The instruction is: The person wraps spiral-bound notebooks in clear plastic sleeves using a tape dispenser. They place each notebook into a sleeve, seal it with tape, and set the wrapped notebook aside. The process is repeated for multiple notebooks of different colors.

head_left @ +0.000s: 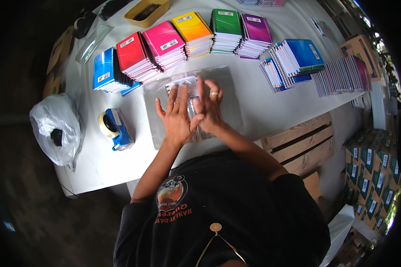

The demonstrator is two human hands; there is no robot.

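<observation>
My left hand (179, 118) lies flat with its fingers spread over a small notebook (189, 82) in clear plastic. Only the notebook's pale upper part shows; the rest is under my hands. Beside it my right hand (210, 107), with a ring on one finger, is turned on its side, its fingers apart and partly bent over the plastic. No object shows in its grasp. Beneath both hands lies a stack of clear plastic bags (229, 115) on the white-covered table (263, 115).
Stacks of spiral notebooks, including blue (104, 66), pink (164, 40) and green (226, 22), arc along the far side. More notebooks (298, 58) stand at right. A blue tape dispenser (119, 129) and a plastic bag (58, 129) sit left; a yellow tray (147, 12) is behind.
</observation>
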